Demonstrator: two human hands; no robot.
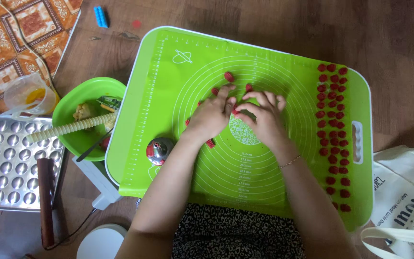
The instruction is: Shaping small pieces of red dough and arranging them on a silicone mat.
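Note:
A bright green baking mat with white ring markings covers a tray on the floor. My left hand and my right hand lie side by side near its middle, fingers pressed down on small red dough pieces. A few more red pieces lie around the hands, one of them just beyond my left fingertips. Several shaped red pieces stand in rows down the mat's right side. A small round metal tool with a red part rests on the mat by my left forearm.
A green bowl with a ridged cream roller across it sits left of the mat. Further left are a dimpled metal mould tray, a plastic cup, a dark wooden handle and a white bag at right.

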